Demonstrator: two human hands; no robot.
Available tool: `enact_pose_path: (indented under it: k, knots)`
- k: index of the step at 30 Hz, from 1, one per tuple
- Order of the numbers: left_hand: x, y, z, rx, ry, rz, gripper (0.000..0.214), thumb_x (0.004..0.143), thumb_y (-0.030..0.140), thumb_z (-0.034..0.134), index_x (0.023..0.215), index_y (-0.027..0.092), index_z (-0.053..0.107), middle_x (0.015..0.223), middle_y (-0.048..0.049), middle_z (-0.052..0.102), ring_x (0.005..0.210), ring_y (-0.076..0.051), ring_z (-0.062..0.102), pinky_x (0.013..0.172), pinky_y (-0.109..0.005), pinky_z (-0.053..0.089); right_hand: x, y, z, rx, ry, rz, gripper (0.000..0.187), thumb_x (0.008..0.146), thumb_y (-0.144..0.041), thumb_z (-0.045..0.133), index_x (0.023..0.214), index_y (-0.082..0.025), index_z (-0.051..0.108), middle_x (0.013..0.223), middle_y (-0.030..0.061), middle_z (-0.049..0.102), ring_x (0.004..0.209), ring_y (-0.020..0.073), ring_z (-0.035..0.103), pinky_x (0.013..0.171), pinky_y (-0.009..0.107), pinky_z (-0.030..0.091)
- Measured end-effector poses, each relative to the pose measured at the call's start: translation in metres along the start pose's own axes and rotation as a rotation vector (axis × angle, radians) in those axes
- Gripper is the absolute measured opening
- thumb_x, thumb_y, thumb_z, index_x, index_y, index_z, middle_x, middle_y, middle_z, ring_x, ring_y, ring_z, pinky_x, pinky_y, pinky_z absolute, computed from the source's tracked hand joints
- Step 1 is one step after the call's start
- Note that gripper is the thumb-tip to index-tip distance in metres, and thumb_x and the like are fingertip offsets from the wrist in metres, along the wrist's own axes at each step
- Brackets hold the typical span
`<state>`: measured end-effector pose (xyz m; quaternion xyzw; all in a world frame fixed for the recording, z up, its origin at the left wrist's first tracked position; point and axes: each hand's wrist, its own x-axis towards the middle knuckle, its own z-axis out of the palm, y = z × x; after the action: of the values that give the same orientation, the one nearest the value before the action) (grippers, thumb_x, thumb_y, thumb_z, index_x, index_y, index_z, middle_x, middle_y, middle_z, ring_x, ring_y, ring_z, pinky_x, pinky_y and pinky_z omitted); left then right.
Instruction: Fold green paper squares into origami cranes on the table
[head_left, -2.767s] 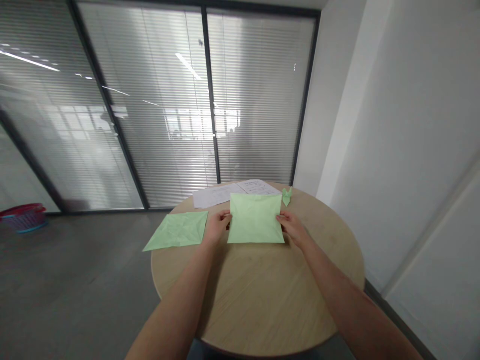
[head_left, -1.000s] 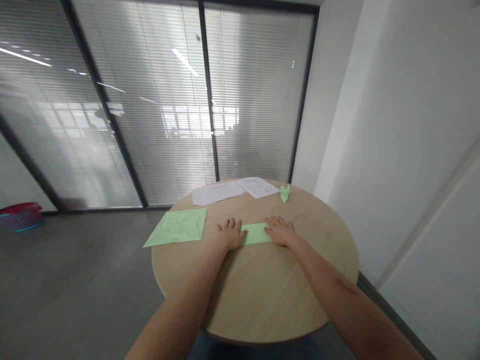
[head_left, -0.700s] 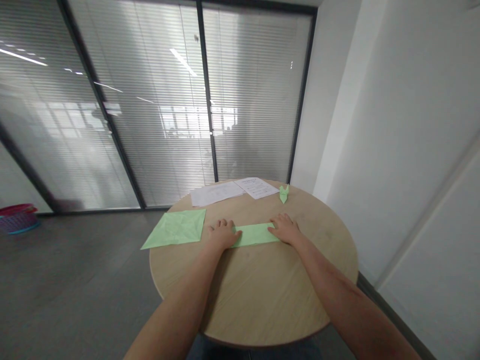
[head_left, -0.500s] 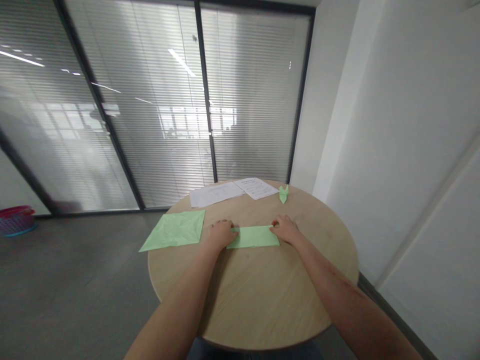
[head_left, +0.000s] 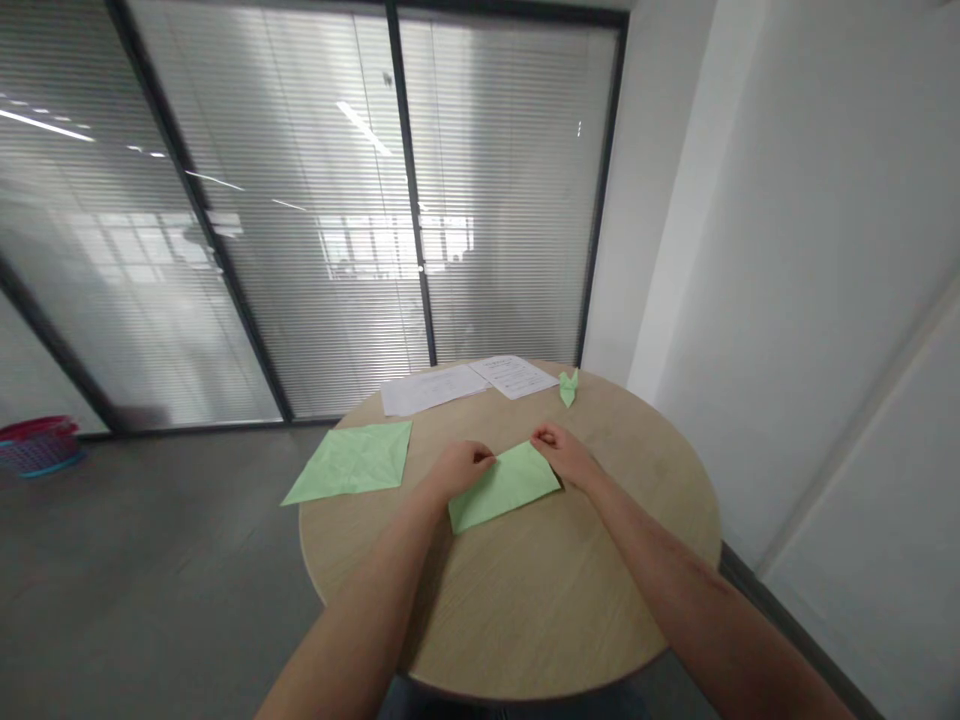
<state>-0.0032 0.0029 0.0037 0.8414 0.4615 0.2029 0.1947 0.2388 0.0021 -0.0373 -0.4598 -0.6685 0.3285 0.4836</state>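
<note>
A green sheet of paper [head_left: 506,488], folded into a long rectangle, lies at a slant on the round wooden table [head_left: 525,600]. At its far left edge my left hand [head_left: 463,468] is closed, with thumb and fingers pinching the paper. My right hand [head_left: 564,453] pinches the far right corner between thumb and fingertips. The near edge of the paper appears slightly raised from the tabletop. Part of the left end is hidden behind my left hand.
A larger creased green sheet [head_left: 356,460] lies at the left, overhanging the table edge. White printed sheets [head_left: 435,388] rest at the back, beside a small folded green paper figure [head_left: 568,387]. A red and blue basket [head_left: 39,446] stands on the floor by the glass partition.
The folded paper has turned from lying straight to a slant, its left end nearer me. My left hand has shifted right along its far edge; my right hand has moved slightly left.
</note>
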Motion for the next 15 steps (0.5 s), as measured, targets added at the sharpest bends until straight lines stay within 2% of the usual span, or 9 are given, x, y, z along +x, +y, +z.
enact_pose_path:
  k: [7,12,15]
  knots:
    - [0.000,-0.005,0.000,-0.286,-0.095,-0.032,0.031,0.077,0.041,0.058,0.076,0.014,0.072,0.068,-0.0023,0.064,0.059,-0.015,0.052,0.055,-0.025,0.035,0.001,-0.003,0.000,0.099,0.037,0.015,0.024,0.077,-0.041,0.065,0.089,-0.020,0.058,0.079,0.0014,0.066,0.070,0.0150,0.061,0.064,0.025,0.045]
    - [0.002,-0.017,0.003,-0.457,-0.084,-0.101,0.034,0.072,0.046,0.062,0.077,0.013,0.070,0.062,0.0000,0.059,0.053,-0.012,0.047,0.052,-0.025,0.033,-0.002,-0.005,0.001,0.280,-0.125,0.085,0.044,0.068,-0.031,0.075,0.108,-0.021,0.059,0.099,0.0055,0.071,0.082,0.0187,0.067,0.074,0.031,0.052]
    - [0.003,-0.021,0.004,-0.545,-0.045,-0.155,0.033,0.069,0.044,0.066,0.080,0.013,0.070,0.065,-0.0009,0.062,0.054,-0.013,0.050,0.054,-0.025,0.037,-0.005,-0.005,0.000,0.253,-0.197,0.047,0.038,0.069,-0.026,0.073,0.106,-0.019,0.065,0.103,0.0063,0.071,0.090,0.0201,0.067,0.082,0.035,0.052]
